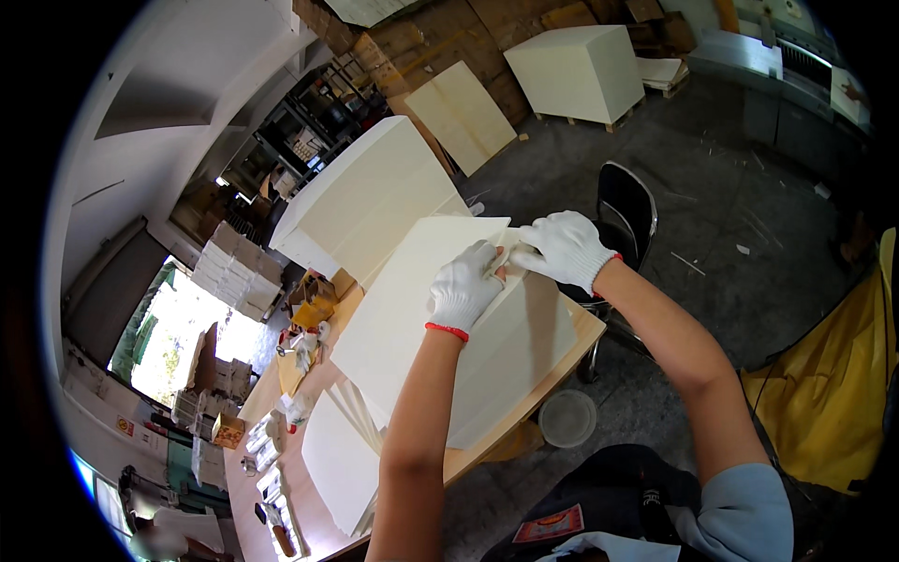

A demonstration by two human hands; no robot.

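Both my hands wear white knit gloves with red cuffs and meet at the far edge of a stack of large white sheets (403, 290) on the table. My left hand (466, 286) is closed at that edge, its bare fingertips pinching the edge of the sheets. Just to its right, my right hand (567, 248) has its fingers bent and pressed together on the same edge. What lies between the fingertips is partly hidden. A second pile of white sheets (337, 459), fanned at one side, lies nearer on the left.
The wooden table (328, 361) carries tape rolls, a yellow box (312, 300) and small white packs (272, 487) at left. A tall white stack (375, 192) stands beyond. A black chair (629, 201), a round plastic tub (567, 419) and a yellow cloth (833, 375) are at right.
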